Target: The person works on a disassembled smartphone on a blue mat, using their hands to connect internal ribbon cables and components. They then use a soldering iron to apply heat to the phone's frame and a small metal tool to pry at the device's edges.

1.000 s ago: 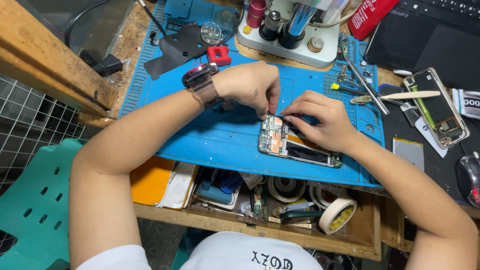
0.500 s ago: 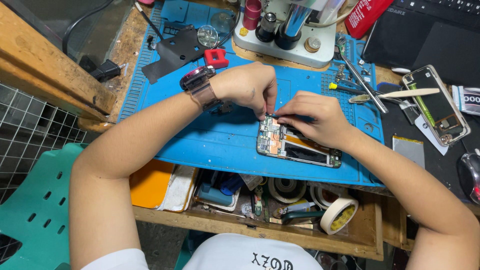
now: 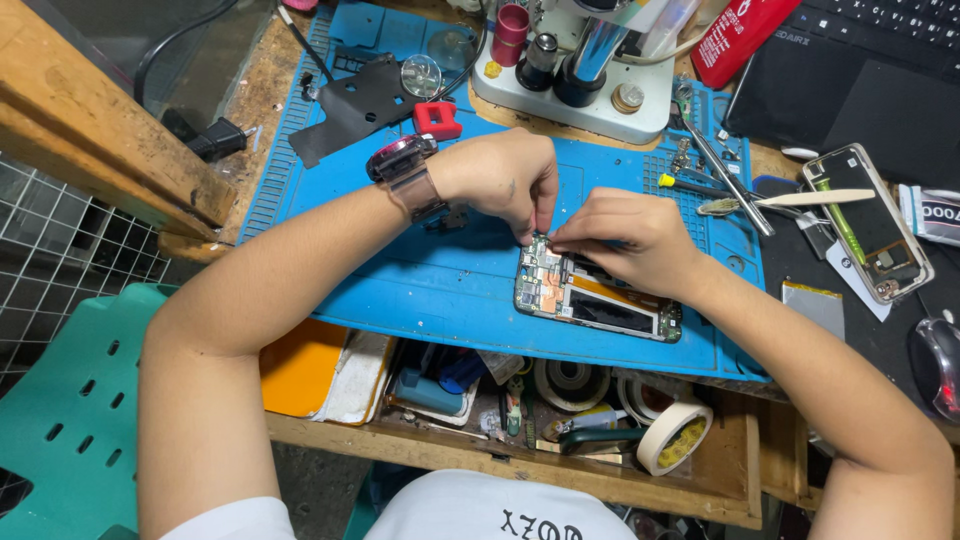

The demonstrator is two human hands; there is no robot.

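Head view shows two hands meeting over one opened phone (image 3: 595, 297) lying flat on the blue mat (image 3: 440, 290) on the bench. Left hand (image 3: 500, 180) and right hand (image 3: 625, 240) both have fingertips drawn together, pinching at the phone's upper end. One second phone (image 3: 868, 222) lies well apart at right; two tape rolls (image 3: 672, 437) sit in the open drawer.

Well to the right of the pinching fingers a white labelled packet (image 3: 938, 214) lay at the frame edge beside a second opened phone (image 3: 868, 222), a red printed pouch (image 3: 742, 38) stood above them, and a dark laptop (image 3: 870, 90) sat beyond.
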